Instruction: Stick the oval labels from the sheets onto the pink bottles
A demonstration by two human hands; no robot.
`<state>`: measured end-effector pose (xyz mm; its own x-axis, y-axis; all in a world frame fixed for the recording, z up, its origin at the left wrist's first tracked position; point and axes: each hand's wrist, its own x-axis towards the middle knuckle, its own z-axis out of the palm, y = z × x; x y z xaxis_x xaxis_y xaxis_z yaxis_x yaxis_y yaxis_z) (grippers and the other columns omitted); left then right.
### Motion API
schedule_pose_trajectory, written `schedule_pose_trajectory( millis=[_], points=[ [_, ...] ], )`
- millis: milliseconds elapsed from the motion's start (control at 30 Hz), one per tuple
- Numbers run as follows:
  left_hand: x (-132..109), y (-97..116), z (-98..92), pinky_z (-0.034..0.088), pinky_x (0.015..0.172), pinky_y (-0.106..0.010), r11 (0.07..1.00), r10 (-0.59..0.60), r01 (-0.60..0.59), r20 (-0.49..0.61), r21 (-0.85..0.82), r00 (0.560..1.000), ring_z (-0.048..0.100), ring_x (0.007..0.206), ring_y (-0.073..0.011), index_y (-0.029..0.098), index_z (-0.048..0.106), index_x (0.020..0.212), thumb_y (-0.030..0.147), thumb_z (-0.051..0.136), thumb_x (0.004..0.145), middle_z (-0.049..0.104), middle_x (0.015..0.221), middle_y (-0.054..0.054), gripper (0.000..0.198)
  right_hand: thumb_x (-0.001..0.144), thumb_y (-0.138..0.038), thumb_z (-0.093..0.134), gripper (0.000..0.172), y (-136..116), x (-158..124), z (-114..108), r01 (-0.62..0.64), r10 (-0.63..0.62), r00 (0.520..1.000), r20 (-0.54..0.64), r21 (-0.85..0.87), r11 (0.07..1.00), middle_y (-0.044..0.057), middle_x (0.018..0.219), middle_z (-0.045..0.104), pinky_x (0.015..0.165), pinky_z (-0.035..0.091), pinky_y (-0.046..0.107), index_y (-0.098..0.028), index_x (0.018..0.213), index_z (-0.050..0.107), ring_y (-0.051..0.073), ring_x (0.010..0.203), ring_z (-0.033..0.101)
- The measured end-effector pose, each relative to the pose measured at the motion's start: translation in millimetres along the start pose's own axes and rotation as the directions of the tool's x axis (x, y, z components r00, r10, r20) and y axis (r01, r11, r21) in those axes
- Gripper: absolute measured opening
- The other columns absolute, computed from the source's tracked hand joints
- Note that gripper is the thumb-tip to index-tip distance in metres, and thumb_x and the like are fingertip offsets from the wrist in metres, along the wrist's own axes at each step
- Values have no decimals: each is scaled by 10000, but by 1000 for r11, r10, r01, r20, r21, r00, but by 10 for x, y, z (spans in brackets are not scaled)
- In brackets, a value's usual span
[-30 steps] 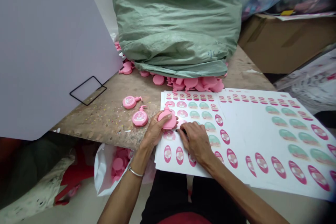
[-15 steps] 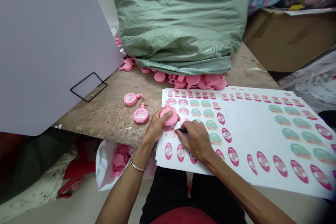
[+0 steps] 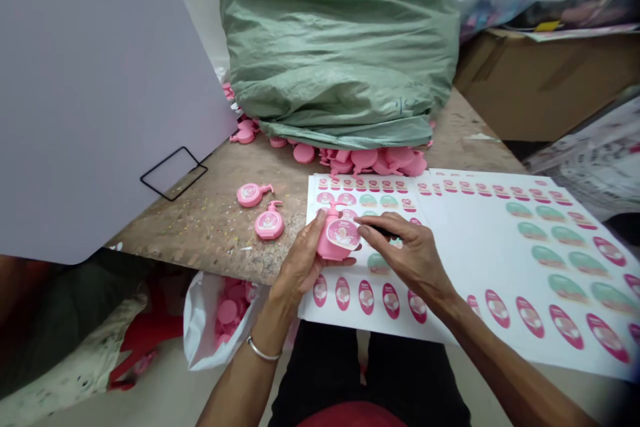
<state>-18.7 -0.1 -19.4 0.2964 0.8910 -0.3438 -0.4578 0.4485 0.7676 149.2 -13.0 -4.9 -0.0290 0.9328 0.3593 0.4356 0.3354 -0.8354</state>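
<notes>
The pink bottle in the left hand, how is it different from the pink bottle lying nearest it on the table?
The held bottle is gripped by the left hand; the table bottle lies on the table. The held bottle's label seems to stick out past its side; the table bottle's label sits within its front. Both are pink, with pump tops and picture labels.

left grip point(image 3: 303, 255) around pink bottle point(image 3: 329, 251), right grip point(image 3: 411, 250) by its label point(image 3: 344, 234), holding perhaps dark tweezers point(image 3: 384, 231)

Head-worn view, forward and down
</notes>
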Motion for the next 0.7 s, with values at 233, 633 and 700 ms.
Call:
schedule_pose_trajectory(
  millis=[233, 633, 700],
  points=[
    [-48, -62, 65, 595, 711, -365, 999, -36, 36, 1, -7, 999, 686, 886, -240, 152, 637, 1115, 566, 473, 881, 702, 1017, -120, 503, 835, -281, 640, 151, -41, -37, -25, 134, -131, 991, 35, -120, 984, 16, 668, 628, 626, 449, 329, -224, 942, 731, 153, 633, 524],
    [-45, -46, 72, 599, 689, -362, 996, -91, 91, 14, -14, 996, 700, 838, -235, 138, 632, 1154, 573, 399, 908, 710, 1006, -134, 551, 828, -263, 636, 140, -36, -22, -37, 223, -217, 975, 54, -166, 961, 0, 626, 582, 620, 421, 318, -236, 927, 731, 145, 613, 500],
    [-42, -46, 70, 600, 683, -357, 996, -90, 90, 16, -18, 996, 699, 838, -235, 140, 628, 1163, 570, 398, 910, 709, 1009, -132, 549, 825, -249, 640, 140, -31, -24, -35, 235, -230, 972, 52, -170, 957, 2, 638, 588, 630, 423, 322, -232, 932, 729, 146, 622, 505]
  ],
)
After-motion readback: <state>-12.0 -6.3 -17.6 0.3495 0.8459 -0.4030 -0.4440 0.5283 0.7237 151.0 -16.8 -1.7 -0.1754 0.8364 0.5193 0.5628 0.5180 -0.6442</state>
